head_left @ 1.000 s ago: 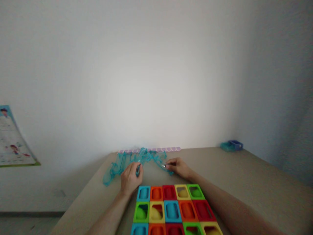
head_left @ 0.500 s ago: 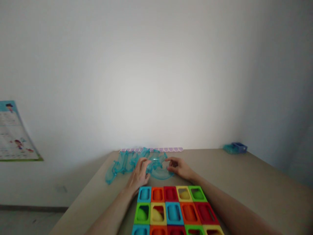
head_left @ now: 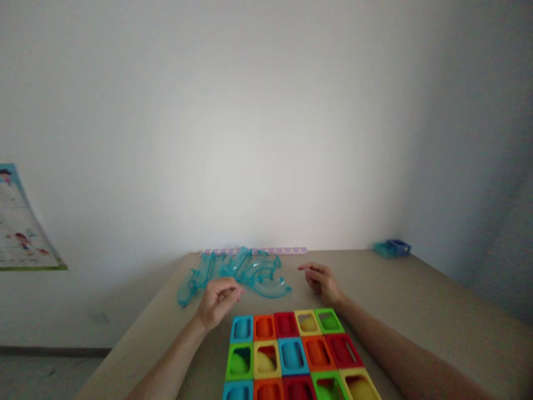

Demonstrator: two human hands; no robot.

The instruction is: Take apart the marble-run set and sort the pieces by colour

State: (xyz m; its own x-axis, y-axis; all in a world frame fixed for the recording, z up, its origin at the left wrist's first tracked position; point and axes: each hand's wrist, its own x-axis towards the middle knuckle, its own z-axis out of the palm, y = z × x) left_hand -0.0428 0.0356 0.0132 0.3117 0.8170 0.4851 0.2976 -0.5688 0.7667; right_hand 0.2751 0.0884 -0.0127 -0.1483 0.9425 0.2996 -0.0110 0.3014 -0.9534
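Two bare hands hover above a beige table (head_left: 416, 300), neither holding anything. Left hand (head_left: 215, 300) is loosely curled, fingers bent inward toward the palm, empty; it sits just in front of the near edge of the clear teal track pieces (head_left: 237, 269) and does not touch them as far as the view shows. Right hand (head_left: 320, 279) is half open, fingers relaxed and pointing left toward the same pieces, also empty and apart from them.

Clear teal track pieces lie in a loose cluster on the table's far side, between the hands and the wall. One curved piece (head_left: 272, 287) lies at the cluster's near right end, closest to the right hand's fingertips. Straight and bent sections spread leftward to the table's left edge.

Near the person, a grid of coloured blocks (head_left: 291, 353) lies flat on the table, in blue, orange, red, yellow and green, each with a rounded opening. Both forearms flank it.

A pale purple patterned strip (head_left: 291, 250) runs along the wall at the table's back. A small blue and teal container (head_left: 393, 248) stands at the far right corner. A poster (head_left: 20, 233) hangs on the wall at left.
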